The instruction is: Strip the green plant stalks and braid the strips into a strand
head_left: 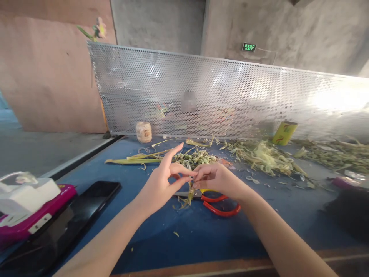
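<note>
My left hand (163, 181) and my right hand (215, 178) meet over the blue table (187, 234), both pinching a small dry green plant piece (190, 192) that hangs down between them. The left index finger points up and away while its thumb and other fingers pinch the top of the piece. The right hand's fingers are curled tight on the same piece. Red-handled scissors (220, 204) lie on the table just under the right hand.
Plant trimmings (265, 156) are piled along the back. Long green leaves (135, 158), a twine spool (143, 132) and a yellow-green cup (284, 133) stand before a perforated metal screen (230, 100). A black phone (86, 209) and a pink-white device (25, 207) lie left.
</note>
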`<state>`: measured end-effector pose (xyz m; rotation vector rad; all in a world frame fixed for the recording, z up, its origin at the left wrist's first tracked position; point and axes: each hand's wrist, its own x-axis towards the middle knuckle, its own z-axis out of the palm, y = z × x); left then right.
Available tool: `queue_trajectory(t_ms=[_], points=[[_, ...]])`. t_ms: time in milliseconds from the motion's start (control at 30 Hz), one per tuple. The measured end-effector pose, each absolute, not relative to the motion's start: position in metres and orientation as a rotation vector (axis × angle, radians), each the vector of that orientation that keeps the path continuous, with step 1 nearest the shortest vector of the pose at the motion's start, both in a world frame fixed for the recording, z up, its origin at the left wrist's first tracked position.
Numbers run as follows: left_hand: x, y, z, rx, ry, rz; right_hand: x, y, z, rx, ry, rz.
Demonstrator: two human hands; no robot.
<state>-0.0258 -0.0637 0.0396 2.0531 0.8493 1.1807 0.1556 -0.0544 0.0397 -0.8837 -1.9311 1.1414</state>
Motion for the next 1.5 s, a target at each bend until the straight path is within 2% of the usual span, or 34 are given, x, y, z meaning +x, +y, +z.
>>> queue_trajectory(t_ms=[733,1233,1500], points=[[-0.0299,-0.0673,0.0357,2.646,0.826,1.157,0.1588,-0.0495,0.0377,-0.897,-1.922,1.257],[-0.0252,-0.0705,0.038,2.644,0.909,1.041,0.1633,-0.0503,0.0399,-1.16,-1.723,1.481],[-0.025,-0.0635,0.0297,2.841,0.828,1.048,0.1619,-0.0483,0.0359,-1.176,-1.858,1.268]])
